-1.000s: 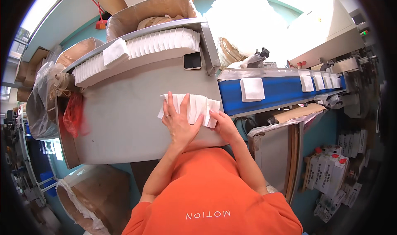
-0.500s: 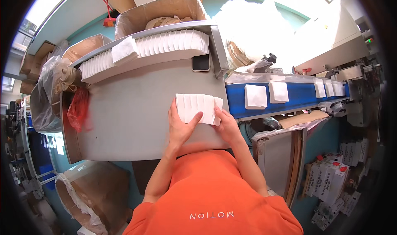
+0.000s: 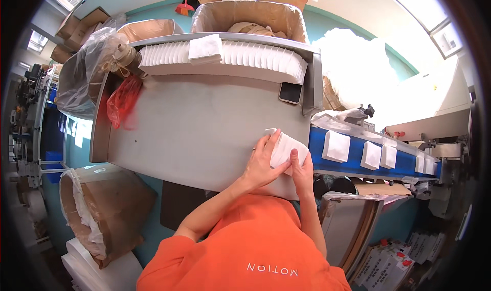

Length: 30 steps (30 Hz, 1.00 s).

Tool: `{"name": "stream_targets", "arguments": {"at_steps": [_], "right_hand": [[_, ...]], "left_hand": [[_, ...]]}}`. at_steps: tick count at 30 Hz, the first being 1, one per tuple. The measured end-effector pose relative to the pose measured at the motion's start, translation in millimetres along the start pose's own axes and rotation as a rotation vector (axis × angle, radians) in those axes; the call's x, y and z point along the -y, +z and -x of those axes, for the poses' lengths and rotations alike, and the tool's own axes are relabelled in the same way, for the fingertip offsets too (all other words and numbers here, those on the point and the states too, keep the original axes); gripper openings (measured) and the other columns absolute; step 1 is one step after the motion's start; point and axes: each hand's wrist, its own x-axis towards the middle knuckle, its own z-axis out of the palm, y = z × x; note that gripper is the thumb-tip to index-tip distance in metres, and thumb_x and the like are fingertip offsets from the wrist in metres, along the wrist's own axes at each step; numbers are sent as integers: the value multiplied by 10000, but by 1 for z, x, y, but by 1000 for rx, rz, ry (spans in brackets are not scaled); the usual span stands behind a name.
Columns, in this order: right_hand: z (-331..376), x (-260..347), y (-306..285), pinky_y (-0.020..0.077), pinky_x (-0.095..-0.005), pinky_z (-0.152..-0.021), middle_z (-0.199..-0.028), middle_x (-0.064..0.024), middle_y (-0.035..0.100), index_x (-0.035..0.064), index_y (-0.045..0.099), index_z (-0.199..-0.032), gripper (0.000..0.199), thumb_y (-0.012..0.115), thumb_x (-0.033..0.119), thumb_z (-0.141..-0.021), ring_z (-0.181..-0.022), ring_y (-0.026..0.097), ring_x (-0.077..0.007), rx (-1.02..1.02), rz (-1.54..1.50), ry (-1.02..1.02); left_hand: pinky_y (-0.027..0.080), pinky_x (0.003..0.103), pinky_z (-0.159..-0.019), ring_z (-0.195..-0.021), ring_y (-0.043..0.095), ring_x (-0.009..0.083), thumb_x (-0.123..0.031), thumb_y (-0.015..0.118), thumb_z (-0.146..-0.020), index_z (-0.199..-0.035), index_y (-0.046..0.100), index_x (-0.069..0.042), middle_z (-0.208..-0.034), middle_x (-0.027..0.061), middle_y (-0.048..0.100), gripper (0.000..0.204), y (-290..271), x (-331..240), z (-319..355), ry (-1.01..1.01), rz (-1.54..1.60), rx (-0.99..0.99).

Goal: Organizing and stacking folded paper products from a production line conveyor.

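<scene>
Near the front right corner of the grey table, a stack of white folded napkins (image 3: 287, 148) is between my two hands. My left hand (image 3: 262, 162) is closed round its left side, fingers over the far edge. On its right side my right hand (image 3: 302, 171) grips it, the thumb pressed on the near face. Beside them runs a blue conveyor belt (image 3: 355, 156) with several white napkin stacks (image 3: 336, 146) spaced along it. A long row of white napkins (image 3: 250, 58) stands along the table's far side, with a separate stack (image 3: 205, 49) lying on top.
A phone (image 3: 290, 93) lies at the row's right end. At the table's left edge are a red plastic bag (image 3: 124, 101) and a spool of string (image 3: 126, 57). Lined cardboard boxes (image 3: 220, 15) stand behind the table. A large carton (image 3: 110, 206) sits at the lower left.
The view has swung, shifting the scene rightward. My hands have moved with the stack toward the belt, and it is now turned and fans out less. The stacks on the belt are spaced differently.
</scene>
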Motion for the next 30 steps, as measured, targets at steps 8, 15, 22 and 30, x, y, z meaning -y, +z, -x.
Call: {"name": "stream_targets", "arguments": {"at_steps": [8, 15, 22, 30], "right_hand": [[3, -24, -26, 521, -314, -831, -1199, -94, 611, -24, 453, -1339, 409, 526, 150, -975, -1031, 626, -181, 224, -329, 443], [0, 9, -11, 485, -277, -742, -1007, -46, 613, 21, 565, -1171, 441, 500, 425, -1007, -891, 567, -121, 32, -255, 139], [3, -6, -4, 480, -321, -867, -1066, -58, 631, 23, 551, -1237, 306, 480, 216, -1010, -967, 601, -185, 241, -688, 407], [-3, -38, -36, 545, -302, -730, -1076, -107, 651, -14, 539, -1194, 293, 572, 111, -931, -918, 661, -195, 132, -526, 396]], "left_hand": [[402, 580, -977, -1295, 353, 506, -402, 795, -687, -1536, 191, -242, -1505, 278, 190, 1055, -1, 0, -1, -4, -281, -159], [336, 497, -1088, -1318, 381, 449, -382, 745, -786, -1518, 179, -43, -1446, 286, 341, 985, 13, 8, 1, 45, 131, -60], [387, 508, -1034, -1267, 426, 458, -375, 776, -721, -1536, 102, -89, -1399, 302, 370, 1095, 8, 2, 6, -78, -189, -114], [429, 490, -1000, -1184, 527, 429, -295, 779, -722, -1507, 177, -53, -1326, 274, 483, 1018, 0, 12, -2, -59, 19, -92]]}}
